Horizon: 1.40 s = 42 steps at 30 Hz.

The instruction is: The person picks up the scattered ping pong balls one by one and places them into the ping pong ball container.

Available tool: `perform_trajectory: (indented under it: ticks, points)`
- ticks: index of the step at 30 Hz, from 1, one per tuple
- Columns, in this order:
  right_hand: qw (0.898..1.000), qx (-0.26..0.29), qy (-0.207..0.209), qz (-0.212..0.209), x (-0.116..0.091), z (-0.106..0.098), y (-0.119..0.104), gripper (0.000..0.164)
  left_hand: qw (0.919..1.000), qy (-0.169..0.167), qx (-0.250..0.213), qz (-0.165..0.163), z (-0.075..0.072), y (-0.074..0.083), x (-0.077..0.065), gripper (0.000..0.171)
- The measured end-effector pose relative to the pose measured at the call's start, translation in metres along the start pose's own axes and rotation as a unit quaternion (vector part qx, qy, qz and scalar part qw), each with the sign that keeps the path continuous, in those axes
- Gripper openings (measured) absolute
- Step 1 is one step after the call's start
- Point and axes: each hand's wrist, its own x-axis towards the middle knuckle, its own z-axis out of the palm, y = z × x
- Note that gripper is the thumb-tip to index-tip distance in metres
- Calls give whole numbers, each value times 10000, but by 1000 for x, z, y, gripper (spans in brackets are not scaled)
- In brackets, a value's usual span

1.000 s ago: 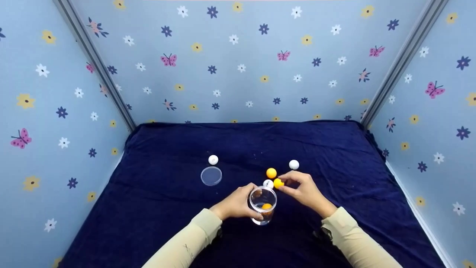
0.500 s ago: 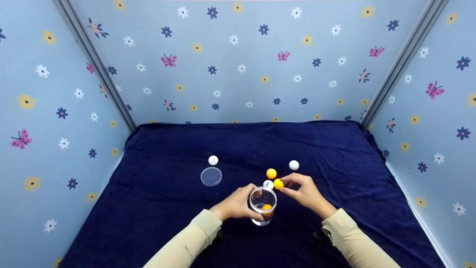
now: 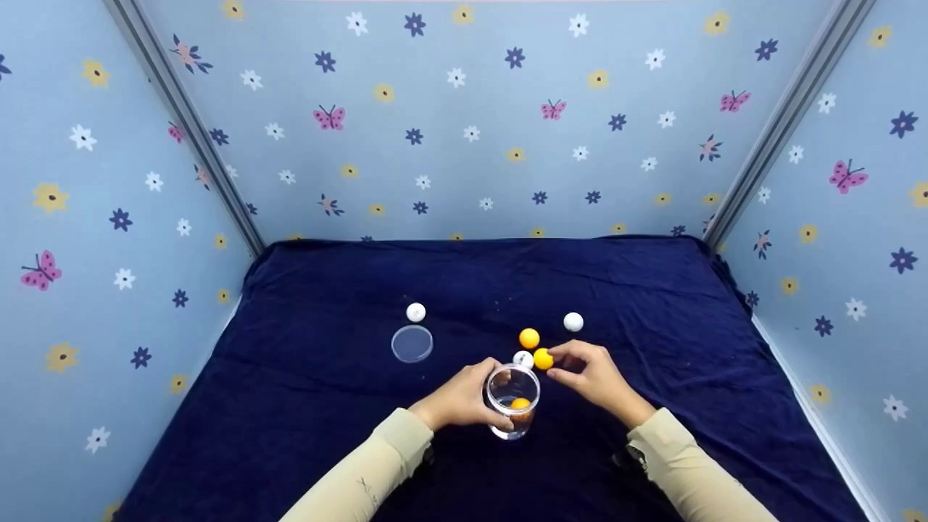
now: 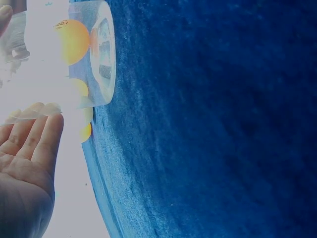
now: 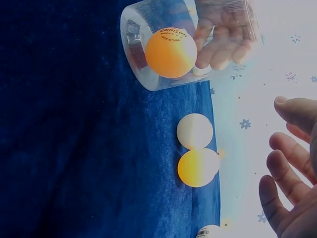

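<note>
My left hand [image 3: 464, 395] grips a clear jar [image 3: 513, 388] round its side, mouth upward. Inside the jar lies an orange table tennis ball [image 5: 171, 52] with dark print. Just right of the jar, my right hand [image 3: 598, 370] hovers with thumb and fingers parted around the near side of another orange table tennis ball [image 3: 543, 359]. The right wrist view shows a gap between those fingers and the ball [image 5: 198, 167]. Touching that ball is a white table tennis ball [image 3: 523, 359], partly behind the jar's rim. A further orange table tennis ball [image 3: 529, 338] sits just behind them.
A clear round lid [image 3: 412, 344] lies left of the jar, with a white ball [image 3: 415, 312] behind it. Another white ball [image 3: 573, 322] rests beyond my right hand. Dark blue cloth [image 3: 326, 312] covers the table, walled by flowered blue panels [image 3: 464, 167].
My right hand has drawn back very slightly from the orange ball, uncovering a little more of it. The jar, my left hand and the balls stay where they were.
</note>
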Motion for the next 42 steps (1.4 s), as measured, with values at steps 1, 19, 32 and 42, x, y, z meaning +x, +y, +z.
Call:
perform_trajectory:
  ticks: [1,19,32,42]
  points:
    - [10000,-10,-7,22,0,0,0,29,10000,-7,0,-11,0,0,0,80]
    - [9999,-119,1,79,-5,5,6,32,10000,-8,-17,16,-1,-1,1,80]
    - [9994,-149,-20,308,-7,7,16,35,9999,-7,-120,6,0,1,0,79]
    - [9976,-217,-289,594,-5,5,17,38,10000,-9,-44,-17,-1,-1,0,78]
